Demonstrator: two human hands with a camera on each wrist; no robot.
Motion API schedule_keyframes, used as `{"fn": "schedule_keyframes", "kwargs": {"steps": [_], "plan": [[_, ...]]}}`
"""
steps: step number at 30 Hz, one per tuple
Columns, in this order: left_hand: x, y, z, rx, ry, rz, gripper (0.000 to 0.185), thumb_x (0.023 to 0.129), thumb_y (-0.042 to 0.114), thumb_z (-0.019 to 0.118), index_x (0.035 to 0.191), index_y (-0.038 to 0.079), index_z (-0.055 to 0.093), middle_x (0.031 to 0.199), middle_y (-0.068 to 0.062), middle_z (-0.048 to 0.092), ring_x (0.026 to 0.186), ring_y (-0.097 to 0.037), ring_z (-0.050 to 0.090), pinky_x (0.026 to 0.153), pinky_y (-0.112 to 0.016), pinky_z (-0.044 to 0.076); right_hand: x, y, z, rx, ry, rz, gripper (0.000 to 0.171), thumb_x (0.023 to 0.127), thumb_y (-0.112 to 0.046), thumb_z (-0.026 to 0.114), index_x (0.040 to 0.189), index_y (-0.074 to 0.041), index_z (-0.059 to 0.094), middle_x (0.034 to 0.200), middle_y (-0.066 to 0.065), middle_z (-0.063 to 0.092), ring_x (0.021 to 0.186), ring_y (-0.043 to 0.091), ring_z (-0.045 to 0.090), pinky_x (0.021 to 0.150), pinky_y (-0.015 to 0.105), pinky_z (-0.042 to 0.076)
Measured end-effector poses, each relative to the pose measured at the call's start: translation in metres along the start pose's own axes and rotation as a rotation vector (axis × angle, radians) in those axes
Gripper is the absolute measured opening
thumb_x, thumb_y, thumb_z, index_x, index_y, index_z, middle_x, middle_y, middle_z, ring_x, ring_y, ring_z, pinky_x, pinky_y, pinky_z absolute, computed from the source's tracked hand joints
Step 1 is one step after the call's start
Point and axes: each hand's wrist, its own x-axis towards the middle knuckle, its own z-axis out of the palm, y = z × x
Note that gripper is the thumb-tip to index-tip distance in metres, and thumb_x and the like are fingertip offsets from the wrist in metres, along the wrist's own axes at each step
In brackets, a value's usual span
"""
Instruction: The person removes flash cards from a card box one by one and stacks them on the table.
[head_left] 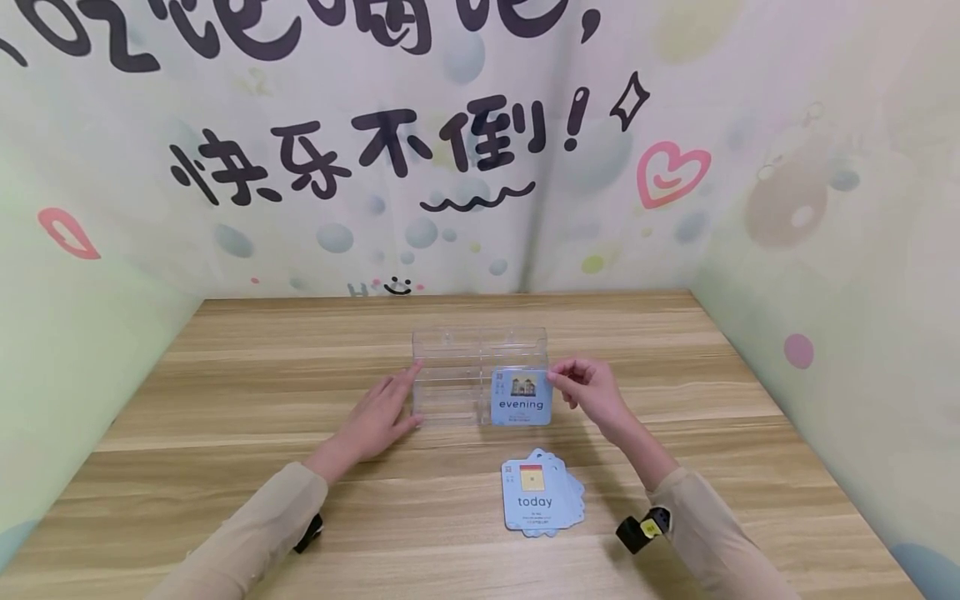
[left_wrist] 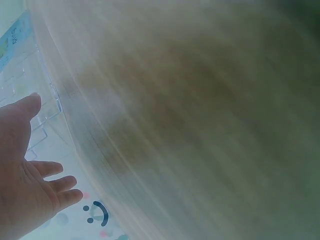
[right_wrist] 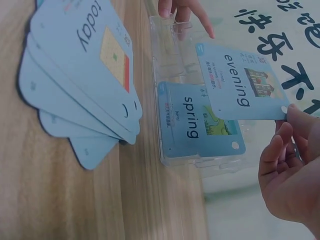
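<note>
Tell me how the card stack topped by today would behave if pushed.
The card stack would probably fan out further, since its cards already lie askew. They're likely fairly stiff: the similar evening card looks flat though pinched at one corner.

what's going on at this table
A person is holding up the "evening" card, its corner pinched in the right hand, in front of a clear plastic holder. The left hand is at the holder's left side, fingers extended. A "spring" card already sits in the right side of the holder, behind the raised card. Nearer the person, a loosely fanned stack of cards lies on the table, "today" on top.
</note>
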Motion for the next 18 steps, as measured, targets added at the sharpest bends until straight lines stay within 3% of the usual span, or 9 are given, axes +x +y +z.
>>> {"fn": "schedule_keyframes", "kwargs": {"steps": [12,18], "plan": [[0.000,-0.001,0.001,0.001,0.000,0.005,0.083,0.087,0.031,0.060,0.147,0.012,0.006,0.144,-0.015,0.031,0.124,-0.037,0.036,0.104,-0.050,0.026,-0.016,0.001,-0.003,-0.004,-0.057,0.036,0.017,0.087,-0.014,0.062,0.092,0.003,0.061,0.078,0.025,0.051,0.058,0.012,0.044,0.049,0.023,0.040],[0.000,-0.001,0.000,0.001,0.003,0.011,0.082,0.087,0.030,0.061,0.147,0.011,0.007,0.145,-0.014,0.030,0.124,-0.037,0.037,0.104,-0.050,0.027,-0.022,0.004,-0.005,0.019,-0.059,0.080,0.018,0.086,-0.013,0.062,0.092,0.003,0.060,0.075,0.018,0.053,0.058,0.011,0.044,0.049,0.020,0.039]]}}
